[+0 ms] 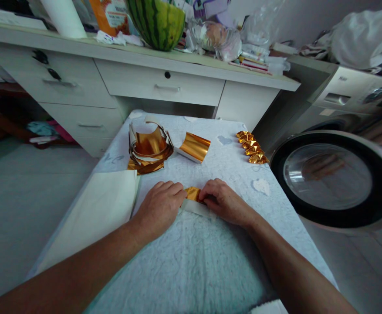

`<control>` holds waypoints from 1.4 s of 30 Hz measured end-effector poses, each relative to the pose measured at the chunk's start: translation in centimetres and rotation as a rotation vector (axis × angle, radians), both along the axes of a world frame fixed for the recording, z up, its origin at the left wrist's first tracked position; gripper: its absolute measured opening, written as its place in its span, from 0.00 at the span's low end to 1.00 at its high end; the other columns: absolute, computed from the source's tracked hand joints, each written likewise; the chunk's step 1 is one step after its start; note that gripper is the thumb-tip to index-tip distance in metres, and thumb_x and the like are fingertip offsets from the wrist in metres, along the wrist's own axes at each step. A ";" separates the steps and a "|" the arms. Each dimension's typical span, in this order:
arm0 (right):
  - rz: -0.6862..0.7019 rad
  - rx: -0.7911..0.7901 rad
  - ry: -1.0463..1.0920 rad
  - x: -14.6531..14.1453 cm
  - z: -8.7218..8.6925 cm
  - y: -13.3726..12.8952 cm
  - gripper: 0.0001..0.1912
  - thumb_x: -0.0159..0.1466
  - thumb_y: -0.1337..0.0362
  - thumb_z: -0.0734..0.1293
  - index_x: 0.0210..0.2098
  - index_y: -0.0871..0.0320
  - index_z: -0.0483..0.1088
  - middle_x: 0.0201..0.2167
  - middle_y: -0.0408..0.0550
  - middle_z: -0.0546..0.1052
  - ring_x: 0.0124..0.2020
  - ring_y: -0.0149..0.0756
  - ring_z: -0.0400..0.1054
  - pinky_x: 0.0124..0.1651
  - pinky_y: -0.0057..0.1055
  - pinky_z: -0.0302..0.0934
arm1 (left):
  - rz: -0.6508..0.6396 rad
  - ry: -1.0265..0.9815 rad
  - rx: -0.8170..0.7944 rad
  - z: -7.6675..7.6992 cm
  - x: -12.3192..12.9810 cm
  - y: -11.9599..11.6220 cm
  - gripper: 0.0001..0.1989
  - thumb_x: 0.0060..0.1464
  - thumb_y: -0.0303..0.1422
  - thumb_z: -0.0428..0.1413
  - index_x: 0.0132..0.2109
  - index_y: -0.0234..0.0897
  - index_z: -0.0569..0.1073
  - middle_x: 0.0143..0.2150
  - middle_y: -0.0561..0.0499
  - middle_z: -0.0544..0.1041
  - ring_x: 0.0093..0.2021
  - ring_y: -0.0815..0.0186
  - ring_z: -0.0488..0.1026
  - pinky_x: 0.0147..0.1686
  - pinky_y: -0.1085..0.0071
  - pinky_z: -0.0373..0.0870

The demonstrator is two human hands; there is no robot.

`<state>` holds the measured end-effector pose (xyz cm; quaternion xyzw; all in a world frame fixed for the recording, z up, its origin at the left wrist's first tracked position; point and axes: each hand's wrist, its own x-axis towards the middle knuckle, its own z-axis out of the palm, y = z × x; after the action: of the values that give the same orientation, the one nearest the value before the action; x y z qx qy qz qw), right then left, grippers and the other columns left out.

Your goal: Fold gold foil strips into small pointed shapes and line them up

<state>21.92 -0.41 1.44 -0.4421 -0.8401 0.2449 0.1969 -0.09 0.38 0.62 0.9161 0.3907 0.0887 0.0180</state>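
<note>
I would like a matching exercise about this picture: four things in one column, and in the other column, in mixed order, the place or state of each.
1. Watermelon
2. Round washer door
3. Folded gold pieces
4. Gold strip

A. Between the left hand and the right hand
B. Swung open
C. On the counter
D. In a row near the right edge of the covered table

Right pairs: 1-C, watermelon, counter; 2-B, round washer door; 3-D, folded gold pieces, covered table; 4-A, gold strip, left hand, right hand.

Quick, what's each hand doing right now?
Left hand: closed on one end of the gold foil strip.
Right hand: closed, fingers pinching the strip's other end.
</note>
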 end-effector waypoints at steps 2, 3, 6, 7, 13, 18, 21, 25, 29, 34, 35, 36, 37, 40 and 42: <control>0.034 -0.005 -0.011 0.1 0.1 0.0 0.12 0.59 0.79 0.63 0.34 0.57 0.73 0.33 0.45 0.74 0.39 0.34 0.65 0.46 0.32 0.57 | -0.012 -0.005 -0.018 -0.1 0.2 -0.3 0.05 0.60 0.25 0.53 0.40 0.36 0.74 0.36 0.50 0.73 0.39 0.59 0.68 0.40 0.60 0.66; 0.049 -0.008 -0.016 0.2 0.2 0.0 0.12 0.59 0.79 0.63 0.34 0.57 0.73 0.34 0.45 0.74 0.39 0.34 0.65 0.46 0.32 0.57 | -0.023 -0.011 -0.030 -0.2 0.3 -0.4 0.06 0.60 0.25 0.53 0.40 0.36 0.74 0.37 0.49 0.73 0.39 0.59 0.69 0.41 0.61 0.67; 0.091 -0.019 -0.031 0.3 0.7 -0.1 0.12 0.59 0.78 0.63 0.35 0.57 0.72 0.35 0.46 0.73 0.39 0.34 0.65 0.47 0.33 0.56 | -0.059 -0.041 -0.076 -0.2 0.5 -0.8 0.06 0.61 0.25 0.52 0.41 0.36 0.74 0.39 0.49 0.73 0.42 0.60 0.69 0.44 0.61 0.69; 0.103 -0.026 -0.040 0.4 0.9 -0.2 0.11 0.59 0.78 0.64 0.36 0.57 0.72 0.36 0.46 0.73 0.40 0.35 0.64 0.48 0.34 0.56 | -0.071 -0.053 -0.091 -0.1 0.6 -0.9 0.05 0.61 0.27 0.53 0.41 0.36 0.74 0.39 0.48 0.73 0.43 0.60 0.69 0.45 0.61 0.69; 0.132 -0.088 -0.145 0.7 1.9 -0.6 0.15 0.54 0.68 0.72 0.40 0.56 0.68 0.39 0.46 0.69 0.42 0.39 0.61 0.48 0.37 0.55 | -0.067 -0.122 -0.155 0.3 0.5 -1.1 0.07 0.57 0.32 0.59 0.43 0.37 0.74 0.43 0.48 0.72 0.46 0.58 0.67 0.47 0.60 0.69; 0.140 -0.058 -0.174 0.7 1.7 -0.8 0.16 0.54 0.64 0.73 0.40 0.56 0.66 0.39 0.47 0.68 0.42 0.40 0.59 0.47 0.38 0.54 | -0.103 -0.218 -0.187 -0.1 0.3 -0.9 0.05 0.56 0.31 0.60 0.41 0.40 0.75 0.42 0.50 0.71 0.45 0.61 0.67 0.46 0.62 0.68; 0.134 -0.036 -0.179 0.6 1.4 -0.9 0.15 0.54 0.68 0.71 0.40 0.56 0.66 0.39 0.47 0.68 0.41 0.39 0.59 0.47 0.37 0.54 | -0.120 -0.230 -0.191 -0.2 0.3 -0.8 0.06 0.56 0.29 0.59 0.42 0.40 0.75 0.42 0.51 0.71 0.45 0.61 0.67 0.46 0.62 0.68; 0.117 -0.018 -0.185 0.5 1.4 -1.0 0.15 0.53 0.69 0.70 0.40 0.57 0.66 0.39 0.47 0.68 0.41 0.39 0.59 0.47 0.37 0.54 | -0.123 -0.210 -0.185 -0.1 0.5 -0.9 0.05 0.58 0.30 0.58 0.42 0.40 0.75 0.42 0.50 0.72 0.45 0.61 0.67 0.46 0.62 0.68; 0.109 -0.005 -0.188 0.4 1.3 -1.0 0.15 0.53 0.71 0.70 0.40 0.57 0.67 0.39 0.47 0.69 0.41 0.39 0.60 0.47 0.37 0.54 | -0.088 -0.190 -0.162 -0.1 0.7 -1.0 0.07 0.57 0.34 0.59 0.43 0.39 0.75 0.43 0.49 0.72 0.46 0.59 0.67 0.46 0.60 0.69; 0.107 0.000 -0.185 0.3 1.2 -0.8 0.13 0.54 0.72 0.68 0.39 0.57 0.68 0.38 0.47 0.69 0.41 0.39 0.60 0.46 0.36 0.53 | -0.089 -0.196 -0.155 -0.1 0.9 -1.0 0.06 0.56 0.34 0.60 0.41 0.39 0.76 0.41 0.49 0.72 0.44 0.60 0.67 0.45 0.62 0.69; 0.110 0.000 -0.183 0.3 1.1 -0.8 0.13 0.55 0.72 0.68 0.39 0.57 0.68 0.38 0.47 0.69 0.41 0.39 0.60 0.46 0.35 0.53 | -0.098 -0.201 -0.155 -0.2 0.9 -1.0 0.06 0.56 0.33 0.60 0.41 0.40 0.76 0.41 0.50 0.72 0.44 0.61 0.67 0.44 0.63 0.69; 0.112 0.000 -0.181 0.3 1.1 -0.7 0.12 0.55 0.72 0.68 0.39 0.57 0.68 0.38 0.47 0.69 0.41 0.39 0.60 0.46 0.35 0.53 | -0.106 -0.206 -0.155 -0.2 0.9 -1.0 0.05 0.56 0.33 0.60 0.41 0.40 0.76 0.40 0.50 0.72 0.43 0.61 0.67 0.44 0.63 0.69; 0.114 -0.001 -0.178 0.3 1.1 -0.7 0.12 0.56 0.72 0.68 0.39 0.56 0.68 0.38 0.47 0.69 0.41 0.38 0.60 0.46 0.35 0.53 | -0.112 -0.209 -0.158 -0.2 0.9 -1.0 0.05 0.56 0.33 0.60 0.41 0.40 0.76 0.40 0.51 0.72 0.43 0.61 0.67 0.44 0.64 0.69; 0.113 -0.002 -0.167 0.4 1.1 -0.6 0.09 0.59 0.72 0.67 0.39 0.56 0.69 0.38 0.47 0.69 0.41 0.38 0.60 0.46 0.35 0.53 | -0.109 -0.222 -0.168 -0.2 0.9 -1.0 0.05 0.56 0.32 0.60 0.41 0.40 0.76 0.40 0.51 0.72 0.44 0.61 0.67 0.45 0.63 0.68; 0.113 -0.008 -0.157 0.4 1.2 -0.5 0.08 0.60 0.72 0.66 0.39 0.56 0.69 0.39 0.47 0.69 0.42 0.38 0.61 0.46 0.35 0.53 | -0.103 -0.237 -0.176 -0.3 0.8 -0.9 0.06 0.56 0.32 0.60 0.42 0.41 0.77 0.41 0.51 0.72 0.44 0.61 0.67 0.45 0.63 0.68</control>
<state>22.37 -0.90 2.61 -0.4126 -0.8756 0.2235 0.1146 0.75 -0.55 0.37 0.9128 0.3448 0.1603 0.1488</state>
